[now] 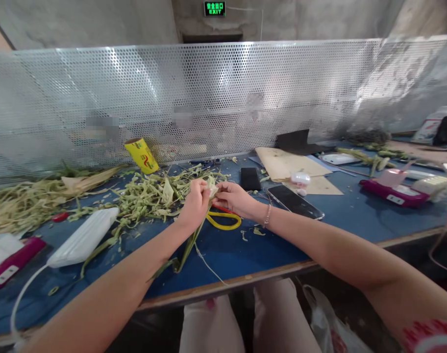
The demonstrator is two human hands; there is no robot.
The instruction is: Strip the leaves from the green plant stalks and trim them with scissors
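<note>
My left hand (194,206) is closed around a green plant stalk (186,249), whose long leafy end hangs down toward the table's front edge. Above the fingers the stalk ends in a pale, whitish-green tip (211,186). From the other side my right hand (235,198) pinches this pale tip between thumb and fingers. Just below both hands lies a yellow loop handle (227,226) with a red part beside it; the rest is hidden. Left of the hands spreads a heap of pale green plant pieces (146,196).
Dry stalks (21,201) lie far left, near a white power adapter (84,236) with a cord. A yellow cardboard tube (142,155) leans on the perforated metal screen (216,93). To the right are a phone (295,201), brown paper (287,164) and a magenta power strip (394,193).
</note>
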